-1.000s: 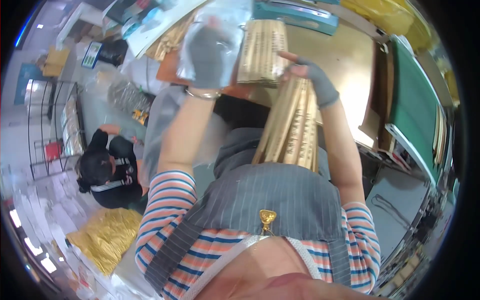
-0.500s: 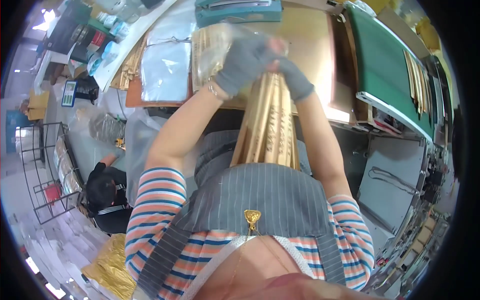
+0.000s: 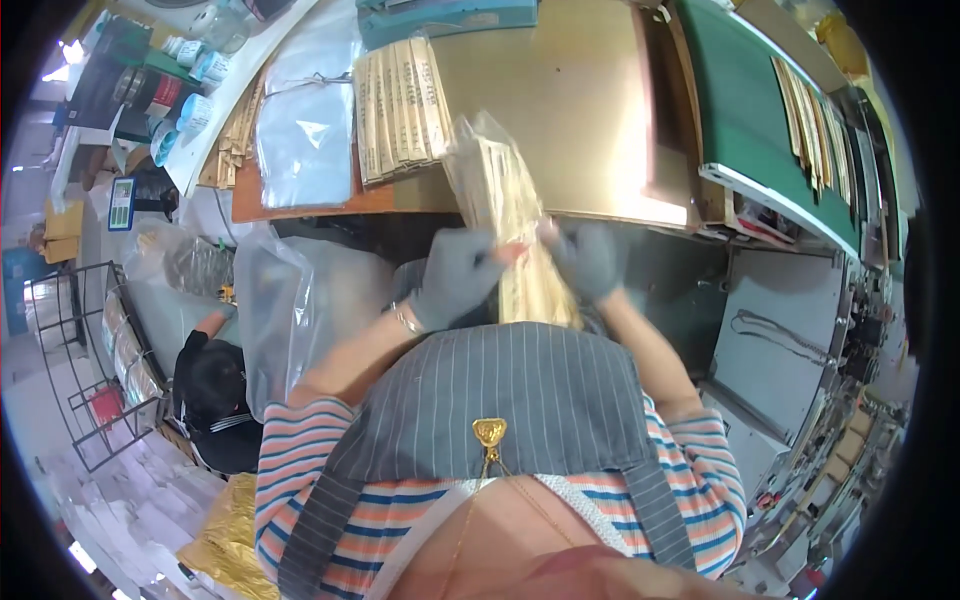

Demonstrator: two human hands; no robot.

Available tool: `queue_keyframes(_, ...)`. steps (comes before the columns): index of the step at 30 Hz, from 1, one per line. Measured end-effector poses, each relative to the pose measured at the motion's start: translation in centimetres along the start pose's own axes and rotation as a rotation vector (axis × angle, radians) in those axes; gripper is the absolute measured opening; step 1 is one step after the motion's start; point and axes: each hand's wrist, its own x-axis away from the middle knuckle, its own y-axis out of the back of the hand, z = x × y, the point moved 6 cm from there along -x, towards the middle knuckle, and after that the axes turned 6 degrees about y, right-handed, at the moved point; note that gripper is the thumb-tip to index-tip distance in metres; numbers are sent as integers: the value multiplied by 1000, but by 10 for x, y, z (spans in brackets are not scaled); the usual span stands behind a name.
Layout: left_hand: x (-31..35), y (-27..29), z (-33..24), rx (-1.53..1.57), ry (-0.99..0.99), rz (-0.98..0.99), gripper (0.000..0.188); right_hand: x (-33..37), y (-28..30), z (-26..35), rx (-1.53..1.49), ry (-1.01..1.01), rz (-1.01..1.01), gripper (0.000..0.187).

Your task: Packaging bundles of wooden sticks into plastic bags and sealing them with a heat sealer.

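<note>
Gold strips in a long bundle wrapped in clear plastic [image 3: 505,215] stand tilted between the person's two grey-gloved hands, over the near edge of the brown table [image 3: 560,90]. The left hand [image 3: 455,275] has its fingers clamped around the bundle's left side; the right hand [image 3: 590,260] grips its right side, fingers closed on it. Just beyond the bundle's top, a flat row of gold strip packs [image 3: 398,105] lies on the table, beside a stack of clear plastic bags [image 3: 305,130]. A green mat [image 3: 750,110] covers the right-hand bench. Lower left, another person in black [image 3: 215,395] crouches near a large clear plastic sack [image 3: 290,300].
</note>
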Motion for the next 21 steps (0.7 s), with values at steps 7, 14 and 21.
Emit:
queue_keyframes(7,-140,72,-71,-650,-543,-220,16,-50,140,147,316,751,-760,10)
queue_keyframes(14,-212,98,-52,-224,128,118,25,-123,209,147,354,429,-525,14)
queue_keyframes(21,-215,98,-58,-202,85,125,20,-145,219,107,-253,284,-378,13)
